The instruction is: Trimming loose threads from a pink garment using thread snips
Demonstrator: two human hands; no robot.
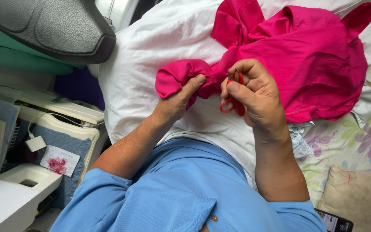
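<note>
1. While the left hand (177, 98) bunches a fold of the pink garment (310, 64) between thumb and fingers, the right hand (254, 96) is closed around small red-handled snips (232, 103), the blades pointing up toward the cloth just between the two hands.

2. The garment lies spread over a white sheet (159, 47), most of it beyond and to the right of the right hand, one rolled edge gathered in the left.

3. It looks light, soft and limp: it drapes in loose folds and would sag wherever it is not held. A pinch at a hem or seam, as the left hand has it, seems the surest hold; flat cloth would likely slip and bunch.

4. The snips look small and stiff, best kept by their red loop, and their points could snag the weave.

5. Left of the left hand sit a dark padded seat (52, 28) and a cluttered shelf; a card with pink thread (59, 161) lies there.

6. Below the right forearm lie a floral cloth (344, 141), a beige cushion (361, 197) and a phone's corner (335, 222).
</note>
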